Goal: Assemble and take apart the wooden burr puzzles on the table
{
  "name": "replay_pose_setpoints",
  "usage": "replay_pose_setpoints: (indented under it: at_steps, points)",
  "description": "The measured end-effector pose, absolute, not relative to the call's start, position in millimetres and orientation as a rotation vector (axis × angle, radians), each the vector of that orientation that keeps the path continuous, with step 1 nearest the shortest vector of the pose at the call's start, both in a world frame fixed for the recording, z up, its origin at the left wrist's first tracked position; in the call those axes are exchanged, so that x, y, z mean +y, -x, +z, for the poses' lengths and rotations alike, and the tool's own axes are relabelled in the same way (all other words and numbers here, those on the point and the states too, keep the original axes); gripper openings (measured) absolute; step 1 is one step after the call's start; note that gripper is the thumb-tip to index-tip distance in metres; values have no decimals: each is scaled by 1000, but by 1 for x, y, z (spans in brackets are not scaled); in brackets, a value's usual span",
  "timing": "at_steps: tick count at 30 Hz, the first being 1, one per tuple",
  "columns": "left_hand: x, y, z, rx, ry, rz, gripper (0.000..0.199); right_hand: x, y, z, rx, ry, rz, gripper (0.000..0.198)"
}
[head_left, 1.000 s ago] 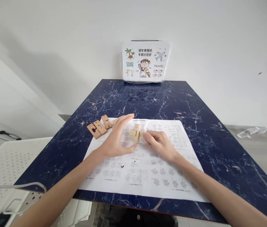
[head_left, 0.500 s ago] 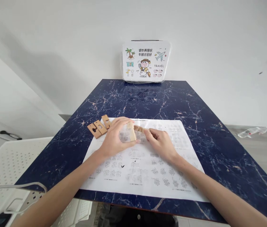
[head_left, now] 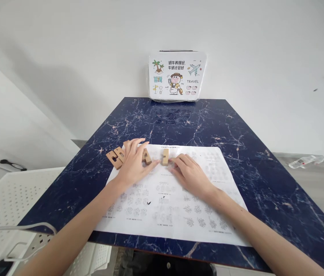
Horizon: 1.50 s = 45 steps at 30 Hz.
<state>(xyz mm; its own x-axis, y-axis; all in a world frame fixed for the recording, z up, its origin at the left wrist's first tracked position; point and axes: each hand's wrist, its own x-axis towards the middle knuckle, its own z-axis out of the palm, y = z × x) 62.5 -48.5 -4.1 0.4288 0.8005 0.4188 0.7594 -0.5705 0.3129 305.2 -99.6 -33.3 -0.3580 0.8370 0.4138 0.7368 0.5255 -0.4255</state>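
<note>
Mid-frame, I see the left hand [head_left: 131, 165] spread loosely around a notched brown wooden block [head_left: 147, 156], the right hand [head_left: 193, 174] curled, grip unclear; blue marble-patterned table [head_left: 216, 124] below, white wall [head_left: 265, 57] above.

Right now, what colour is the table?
The table is dark blue with pale veins, seen in the head view.

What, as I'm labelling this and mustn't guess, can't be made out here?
All in the head view:
Wooden piece marked 2: partly hidden by the left hand.
Notched block: partly covered by that hand; grip unclear.
Right hand touching the central block: too fine to tell.
Sheet: print too small.
Dark device: cut off by bottom edge.
</note>
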Motion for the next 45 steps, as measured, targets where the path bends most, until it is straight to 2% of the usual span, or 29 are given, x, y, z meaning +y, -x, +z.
replay_pose_setpoints:
  at_steps: [6,11,22,27,31,34,38,45]
  points:
    - [-58,-68,5,990,-2694,607,66,-104,-302,-31,-2198,1207,256,35]
    - [-55,-68,4,967,-2710,585,46,-105,-301,-28,-2171,1220,287,34]
    - [-40,-61,-2,1277,-2836,751,28,-104,-301,-31,-2137,1223,318,27]
    - [-39,-60,-3,1411,-2866,856,33,-103,-302,-33,-2144,1222,309,26]
    - [-48,-66,-1,1101,-2851,959,20,-103,-302,-32,-2131,1197,306,25]
    - [-60,-72,-1,878,-2813,898,10,-103,-301,-29,-2113,1142,338,22]
    - [-69,-78,-7,713,-2842,701,8,-105,-299,-25,-2135,1058,429,20]
    - [-67,-79,-9,706,-2820,674,8,-108,-298,-23,-2152,1047,526,20]
